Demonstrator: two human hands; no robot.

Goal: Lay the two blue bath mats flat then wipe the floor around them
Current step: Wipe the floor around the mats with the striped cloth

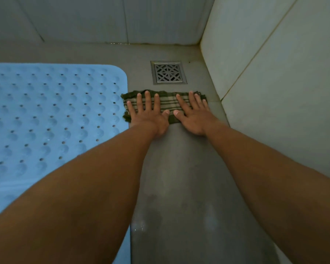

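On a grey bathroom floor (179,168), a plaid cloth (169,103) is pressed flat beside a blue bath mat (55,111).
The mat lies flat at left, with rows of small holes and a rounded far corner. The dark green cloth meets its right edge. The left hand (150,117) and right hand (193,115) rest palm-down on the cloth, fingers straight and spread. A square metal drain (168,72) sits just beyond.

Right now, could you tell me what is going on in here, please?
A person presses the left hand and right hand, both spread flat, on a dark green plaid cloth on the grey floor. The cloth lies between a flat blue perforated rubber bath mat and the tiled wall, just short of a square metal drain.
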